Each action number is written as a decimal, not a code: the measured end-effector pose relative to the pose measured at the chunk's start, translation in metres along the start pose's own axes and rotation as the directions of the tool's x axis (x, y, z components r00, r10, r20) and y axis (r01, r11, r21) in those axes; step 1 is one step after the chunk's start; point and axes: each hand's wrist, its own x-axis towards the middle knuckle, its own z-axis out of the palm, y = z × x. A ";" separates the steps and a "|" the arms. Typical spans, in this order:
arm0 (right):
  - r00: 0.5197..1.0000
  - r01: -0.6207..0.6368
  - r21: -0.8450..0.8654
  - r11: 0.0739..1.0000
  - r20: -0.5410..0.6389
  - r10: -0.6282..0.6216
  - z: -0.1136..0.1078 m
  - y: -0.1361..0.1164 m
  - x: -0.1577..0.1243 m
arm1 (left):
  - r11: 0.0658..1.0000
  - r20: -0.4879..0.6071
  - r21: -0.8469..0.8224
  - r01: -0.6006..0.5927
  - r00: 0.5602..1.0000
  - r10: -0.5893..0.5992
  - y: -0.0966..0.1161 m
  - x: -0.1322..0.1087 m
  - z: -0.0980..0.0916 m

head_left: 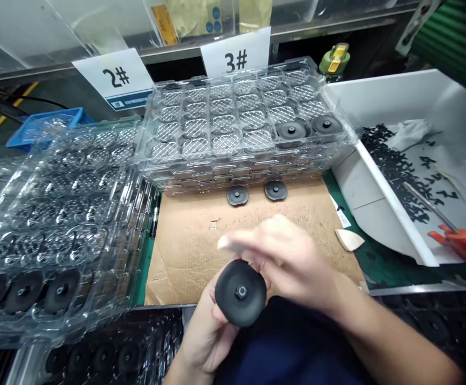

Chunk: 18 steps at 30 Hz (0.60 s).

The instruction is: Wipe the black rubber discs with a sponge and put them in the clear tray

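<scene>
In the head view my left hand (211, 334) grips a black rounded-square disc-like part (233, 307) by its edge, with a small metal centre facing up. My right hand (289, 256) hovers just above and beside that part, its fingers reaching left across it. Motion smears those fingers, so whether they touch the part or hold anything is unclear. Two similar black parts, one on the left (237, 196) and one on the right (275, 190), lie on the cardboard sheet (184, 240) beyond my hands.
Stacked clear trays (224, 144) stand at the back, with two black parts at the right. More trays (112, 235) fill the left. On the right, a white bin (385, 224) holds small black pieces; a red-handled screwdriver (457, 238) shows there. A pale wedge (350, 239) lies nearby.
</scene>
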 end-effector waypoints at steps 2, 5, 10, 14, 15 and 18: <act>0.959 -0.273 0.009 0.962 -0.075 0.273 0.005 0.017 -0.011 | 0.995 0.071 -0.095 0.034 0.997 -0.027 0.004 0.000 0.003; 0.895 -0.446 0.046 0.894 0.033 0.445 0.028 0.038 -0.042 | 0.983 0.134 -0.172 0.058 0.990 -0.035 0.008 0.000 0.000; 0.881 -0.450 0.006 0.893 0.166 0.443 0.058 0.051 -0.077 | 0.978 0.122 -0.210 0.003 0.992 0.024 0.007 0.004 -0.007; 0.871 -0.490 0.092 0.867 0.018 0.491 0.029 0.019 -0.048 | 0.979 0.087 -0.203 -0.020 0.995 0.038 0.004 0.006 -0.004; 0.879 -0.461 0.139 0.877 -0.068 0.472 0.020 0.005 -0.038 | 0.980 0.062 -0.198 -0.035 0.997 0.048 0.003 0.005 -0.003; 0.966 -0.170 0.142 0.975 -0.171 0.193 0.006 -0.032 -0.015 | 0.983 0.017 -0.175 -0.059 0.998 0.063 0.003 0.004 0.001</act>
